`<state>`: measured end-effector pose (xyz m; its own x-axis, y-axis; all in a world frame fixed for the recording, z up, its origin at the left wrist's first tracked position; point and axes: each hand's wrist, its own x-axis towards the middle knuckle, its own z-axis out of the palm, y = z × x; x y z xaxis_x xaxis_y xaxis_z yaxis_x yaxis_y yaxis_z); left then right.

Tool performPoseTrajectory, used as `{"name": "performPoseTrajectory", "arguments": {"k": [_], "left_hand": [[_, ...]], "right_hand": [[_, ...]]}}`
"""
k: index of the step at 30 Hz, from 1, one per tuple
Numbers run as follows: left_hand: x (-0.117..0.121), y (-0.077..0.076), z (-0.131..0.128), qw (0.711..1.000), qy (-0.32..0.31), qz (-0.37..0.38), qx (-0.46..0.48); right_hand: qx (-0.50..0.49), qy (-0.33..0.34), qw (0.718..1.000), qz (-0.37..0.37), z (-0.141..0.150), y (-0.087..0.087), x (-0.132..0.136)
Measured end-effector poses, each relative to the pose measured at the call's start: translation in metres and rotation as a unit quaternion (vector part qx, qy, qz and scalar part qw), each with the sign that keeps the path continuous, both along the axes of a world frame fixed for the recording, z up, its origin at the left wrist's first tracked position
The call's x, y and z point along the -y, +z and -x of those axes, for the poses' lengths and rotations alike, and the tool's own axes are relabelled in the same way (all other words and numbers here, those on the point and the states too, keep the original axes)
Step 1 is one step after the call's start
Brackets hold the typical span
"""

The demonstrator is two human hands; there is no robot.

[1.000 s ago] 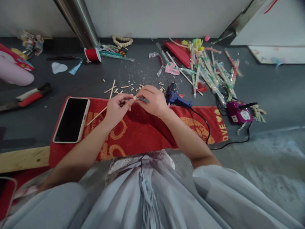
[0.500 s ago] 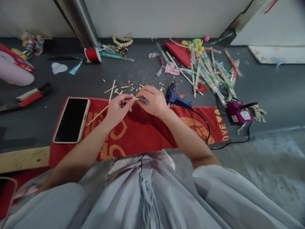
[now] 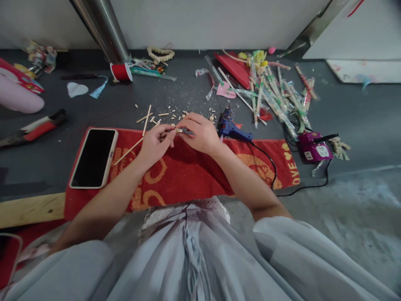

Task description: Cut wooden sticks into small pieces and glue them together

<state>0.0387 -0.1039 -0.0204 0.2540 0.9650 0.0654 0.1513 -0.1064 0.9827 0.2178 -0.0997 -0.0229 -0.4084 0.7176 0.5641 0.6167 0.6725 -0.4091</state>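
Over the near part of the table, my left hand is closed, its fingertips pinching a small pale wooden piece. My right hand meets it from the other side, its fingers closed on a small grey strip that touches or nearly touches the piece. Its exact kind is too small to make out, and my fingers hide part of both things. A thin wooden stick lies by my left wrist on the red towel. Several cut wooden bits are scattered just beyond my hands.
A blue hot glue gun lies right of my right hand, its black cord trailing off the table edge. A phone rests on the towel's left end. Pliers, a red spool and wrapped sticks lie around.
My hands stay together in nearly the same place. The grey strip between them tilts slightly and shows less of its face; nothing is let go.
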Motion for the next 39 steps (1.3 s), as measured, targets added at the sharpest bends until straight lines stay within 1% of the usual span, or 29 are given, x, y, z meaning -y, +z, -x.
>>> {"name": "performPoseTrajectory", "arguments": {"k": [8, 16, 26, 32, 39], "left_hand": [[-0.0007, -0.0007, -0.0002, 1.0, 0.002, 0.007, 0.004], [-0.0002, -0.0001, 0.0001, 1.0, -0.003, -0.002, 0.002], [-0.0012, -0.0004, 0.0004, 1.0, -0.006, -0.018, -0.013], [-0.0012, -0.0017, 0.0005, 0.999, -0.003, -0.031, -0.029], [-0.0016, -0.0014, 0.0013, 0.999, -0.009, -0.024, -0.042]], "right_hand": [[0.011, 0.005, 1.0, 0.011, -0.0007, 0.0027, 0.001], [0.006, 0.002, 1.0, -0.001, 0.0004, 0.0014, 0.0013], [0.013, 0.005, 1.0, 0.005, 0.0005, 0.0007, 0.0015], [0.01, 0.013, 1.0, -0.009, 0.0003, -0.0011, 0.0006], [0.004, 0.018, 1.0, 0.004, 0.0, -0.0014, 0.0002]]}}
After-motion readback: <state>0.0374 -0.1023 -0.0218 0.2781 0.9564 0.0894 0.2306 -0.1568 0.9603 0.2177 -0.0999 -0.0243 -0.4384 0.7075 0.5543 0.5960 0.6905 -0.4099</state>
